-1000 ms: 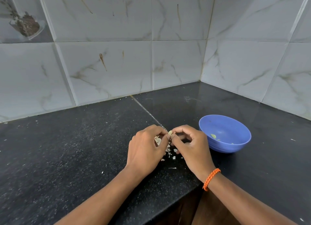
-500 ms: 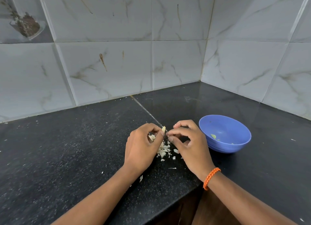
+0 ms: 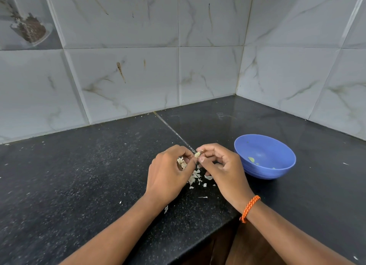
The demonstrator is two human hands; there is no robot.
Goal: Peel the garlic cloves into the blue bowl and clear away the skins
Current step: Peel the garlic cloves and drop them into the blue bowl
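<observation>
Garlic clove, small pale (image 3: 197, 155), pinched between left hand (image 3: 168, 173) and right hand (image 3: 221, 169) over papery white skins (image 3: 195, 178) on black granite counter (image 3: 79, 175). Mid-peel; next likely strip skin, drop clove in round blue plastic bowl (image 3: 285, 161).

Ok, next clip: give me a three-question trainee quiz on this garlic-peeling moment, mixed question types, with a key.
1. True or false: the round blue plastic bowl stands to the right of the person's right hand.
2. What do both hands pinch between them? A) a steel knife B) a small pale garlic clove C) a wooden spoon
3. Fill in: the loose white papery garlic skins lie on the black speckled stone ____, under the hands.

Key: 1 true; 2 B, with the left hand also holding more garlic pieces in its curled fingers; 3 countertop.
</observation>
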